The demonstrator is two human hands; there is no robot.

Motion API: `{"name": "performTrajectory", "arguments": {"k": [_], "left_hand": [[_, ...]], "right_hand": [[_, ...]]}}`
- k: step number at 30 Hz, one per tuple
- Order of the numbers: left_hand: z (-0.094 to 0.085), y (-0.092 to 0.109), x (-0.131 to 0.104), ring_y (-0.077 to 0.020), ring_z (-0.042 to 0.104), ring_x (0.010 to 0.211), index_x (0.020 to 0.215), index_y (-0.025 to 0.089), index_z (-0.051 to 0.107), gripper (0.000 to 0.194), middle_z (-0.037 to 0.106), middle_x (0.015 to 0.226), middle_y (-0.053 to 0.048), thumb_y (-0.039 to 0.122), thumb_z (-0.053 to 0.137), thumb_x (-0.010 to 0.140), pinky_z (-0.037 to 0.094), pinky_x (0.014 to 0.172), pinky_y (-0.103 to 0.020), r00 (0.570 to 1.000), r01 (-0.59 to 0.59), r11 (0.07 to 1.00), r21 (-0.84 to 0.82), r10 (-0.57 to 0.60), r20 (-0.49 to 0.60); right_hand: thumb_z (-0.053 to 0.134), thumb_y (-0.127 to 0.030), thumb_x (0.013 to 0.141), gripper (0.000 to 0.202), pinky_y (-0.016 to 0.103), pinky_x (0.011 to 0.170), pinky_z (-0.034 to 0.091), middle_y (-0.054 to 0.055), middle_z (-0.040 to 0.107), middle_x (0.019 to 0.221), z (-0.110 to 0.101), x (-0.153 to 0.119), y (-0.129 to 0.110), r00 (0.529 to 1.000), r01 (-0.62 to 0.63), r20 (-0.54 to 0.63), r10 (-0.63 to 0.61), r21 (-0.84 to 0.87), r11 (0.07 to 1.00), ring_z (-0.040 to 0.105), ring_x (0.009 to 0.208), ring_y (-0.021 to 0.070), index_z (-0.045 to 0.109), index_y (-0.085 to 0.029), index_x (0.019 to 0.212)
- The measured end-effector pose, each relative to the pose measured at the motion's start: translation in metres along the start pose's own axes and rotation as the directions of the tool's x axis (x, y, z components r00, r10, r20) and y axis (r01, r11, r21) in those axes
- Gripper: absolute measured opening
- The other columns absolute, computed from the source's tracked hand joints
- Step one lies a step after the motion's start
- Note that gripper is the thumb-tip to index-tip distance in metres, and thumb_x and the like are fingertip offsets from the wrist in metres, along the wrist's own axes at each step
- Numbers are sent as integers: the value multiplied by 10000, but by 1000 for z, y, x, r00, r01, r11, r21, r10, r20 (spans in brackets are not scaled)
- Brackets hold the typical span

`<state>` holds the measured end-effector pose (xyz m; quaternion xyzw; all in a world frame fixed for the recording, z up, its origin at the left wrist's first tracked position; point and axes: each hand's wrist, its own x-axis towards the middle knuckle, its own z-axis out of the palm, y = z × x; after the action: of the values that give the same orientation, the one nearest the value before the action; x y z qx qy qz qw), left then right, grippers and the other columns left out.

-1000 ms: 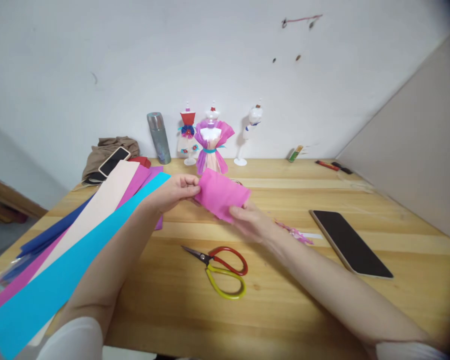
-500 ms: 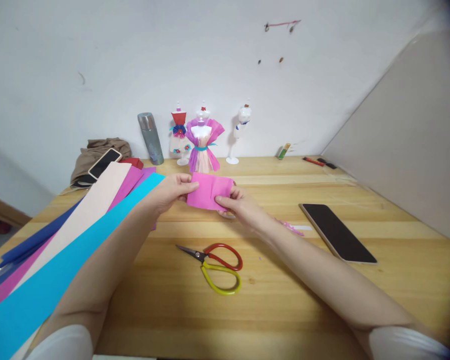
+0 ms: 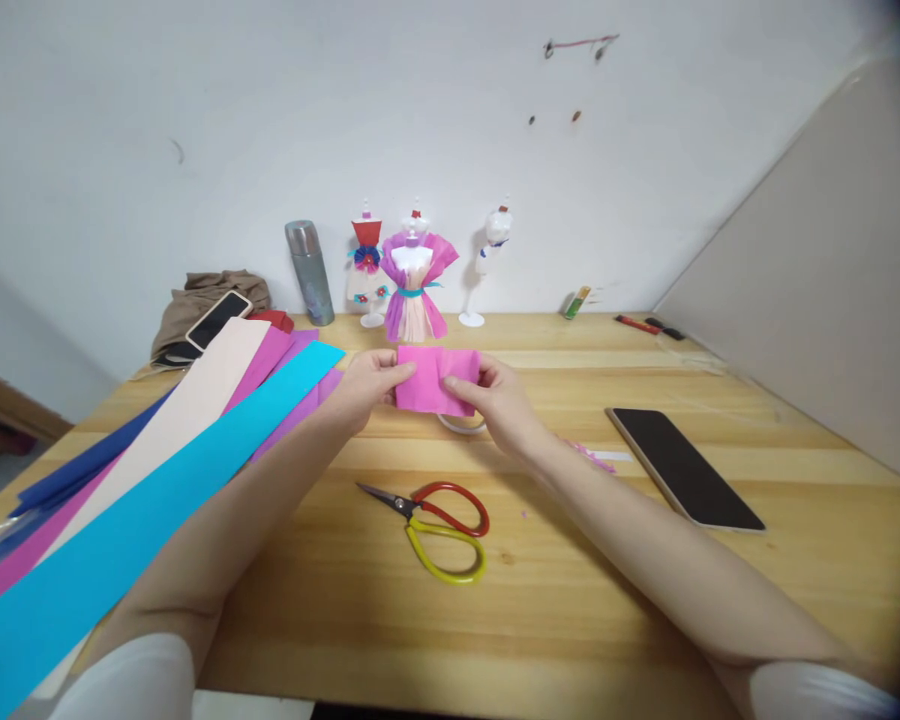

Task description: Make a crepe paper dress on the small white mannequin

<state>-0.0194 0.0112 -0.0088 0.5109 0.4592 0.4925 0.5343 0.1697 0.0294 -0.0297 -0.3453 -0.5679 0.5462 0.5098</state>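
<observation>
A small rectangle of pink crepe paper (image 3: 424, 392) is held up over the table between my two hands. My left hand (image 3: 375, 385) pinches its left edge, thumb in front. My right hand (image 3: 499, 398) grips the right side, with the thumb pressed on the front face and the fingers behind, partly hidden. Under the paper, part of a white ring (image 3: 461, 425) shows, perhaps a tape roll. Scissors (image 3: 427, 525) with one red and one yellow handle lie nearer me, blades to the left. Behind the paper stands a mini dress form (image 3: 412, 290) in pink, purple and peach paper.
Long crepe paper strips (image 3: 157, 500) in blue, peach and pink cover the left side. A dark tablet or phone (image 3: 686, 468) lies at right. At the back stand a flask (image 3: 310, 275), other dress forms (image 3: 473, 290) and a small green tube (image 3: 577, 303). Pink scraps (image 3: 596, 458) lie right of centre.
The pink paper has turned nearly level, its right side raised a little. More of the white ring shows beneath it. The whole view has shifted slightly; both hands keep their hold.
</observation>
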Motion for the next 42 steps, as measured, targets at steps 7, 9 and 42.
{"name": "performTrajectory", "arguments": {"k": [7, 9, 42], "left_hand": [[5, -1, -1, -156, 655, 640, 810, 161, 756, 264, 733, 725, -23, 353, 841, 650, 517, 643, -281, 999, 31, 999, -21, -31, -26], [5, 0, -1, -157, 656, 632, 796, 158, 750, 246, 727, 709, -19, 347, 829, 658, 519, 644, -283, 999, 27, 1000, -5, -27, -40], [4, -3, 2, -199, 664, 731, 650, 191, 638, 223, 666, 651, -5, 355, 777, 712, 493, 609, -264, 976, -150, 928, 341, 193, -97]], "right_hand": [[791, -401, 672, 273, 281, 575, 447, -16, 635, 691, -1, 0, 0, 999, 37, -7, -37, -3, 999, 552, 642, 153, 650, -204, 797], [793, -397, 667, 269, 292, 607, 469, -8, 663, 719, -2, 0, 0, 998, 51, -27, -51, -20, 999, 572, 663, 160, 652, -204, 791], [713, -755, 735, 578, 259, 469, 496, 17, 661, 643, -2, -4, -4, 994, -54, 106, 32, 217, 975, 635, 482, 142, 641, -184, 793]]}}
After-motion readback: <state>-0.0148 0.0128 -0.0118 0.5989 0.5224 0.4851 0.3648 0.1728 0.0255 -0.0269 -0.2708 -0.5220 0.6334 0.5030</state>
